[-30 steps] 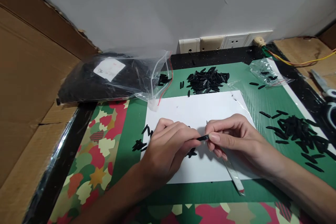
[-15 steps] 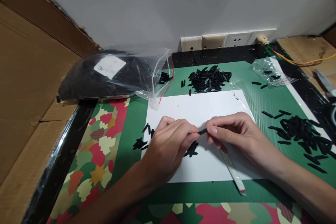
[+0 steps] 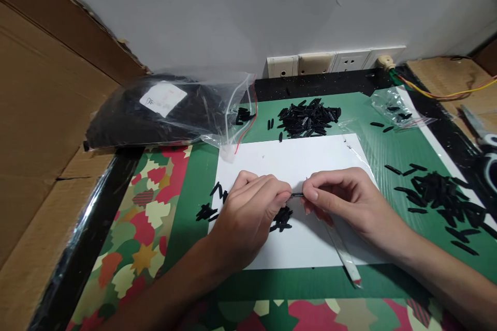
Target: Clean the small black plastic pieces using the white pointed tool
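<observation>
Pinching one small black piece (image 3: pixel 297 195) between them, the left hand (image 3: pixel 248 217) and right hand (image 3: pixel 349 204) meet over the white sheet (image 3: pixel 295 160); each clamps an end with thumb and forefinger. The right hand also grasps a thin tool (image 3: pixel 344 253) that runs down under the palm toward the mat (image 3: pixel 388 150).

Progress, as a judgement: a heap (image 3: pixel 308 118) lies beyond the sheet and another pile (image 3: pixel 442 196) to the right, so many pieces look handled. A few loose pieces (image 3: pixel 282 219) lie under the left hand and more (image 3: pixel 207 212) at the sheet's left edge. The large bag (image 3: pixel 163 111) at the back left looks full, so a lot seems left. A small bag (image 3: pixel 398 106) holds a few.

Hard to make out: which pile is finished, what is done to the piece, and the tool's tip, hidden by the fingers. Scissors (image 3: pixel 481 134) are cut off at the right edge.
</observation>
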The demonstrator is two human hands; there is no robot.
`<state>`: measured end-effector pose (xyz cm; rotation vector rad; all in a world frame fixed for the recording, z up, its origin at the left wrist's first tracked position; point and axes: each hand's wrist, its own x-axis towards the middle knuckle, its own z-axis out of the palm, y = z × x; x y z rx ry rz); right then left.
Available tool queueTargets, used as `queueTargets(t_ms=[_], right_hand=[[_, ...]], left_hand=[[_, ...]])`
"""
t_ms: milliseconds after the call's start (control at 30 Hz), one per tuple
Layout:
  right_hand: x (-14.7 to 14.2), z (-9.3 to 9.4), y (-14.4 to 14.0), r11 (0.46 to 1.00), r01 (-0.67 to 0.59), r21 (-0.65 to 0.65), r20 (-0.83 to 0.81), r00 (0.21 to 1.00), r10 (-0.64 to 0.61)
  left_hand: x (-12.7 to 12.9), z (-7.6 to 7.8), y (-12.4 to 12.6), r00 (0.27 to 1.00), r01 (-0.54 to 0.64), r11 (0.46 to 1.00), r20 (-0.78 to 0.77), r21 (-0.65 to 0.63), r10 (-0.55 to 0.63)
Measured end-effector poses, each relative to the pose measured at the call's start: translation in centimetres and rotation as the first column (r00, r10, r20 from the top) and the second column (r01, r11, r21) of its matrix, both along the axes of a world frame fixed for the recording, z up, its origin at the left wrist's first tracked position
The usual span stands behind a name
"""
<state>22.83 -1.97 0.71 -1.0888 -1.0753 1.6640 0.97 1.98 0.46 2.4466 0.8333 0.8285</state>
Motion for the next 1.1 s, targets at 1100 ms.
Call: queueTargets(t_ms=[1100], right_hand=[[4.6, -1.4, 8.2, 0.893, 0.045, 0.449, 0.779, 0.470, -0.415]], left_hand=[[-0.7, 0.4, -0.4, 0.991, 0.017, 0.988, -0.137, 0.155, 0.005]])
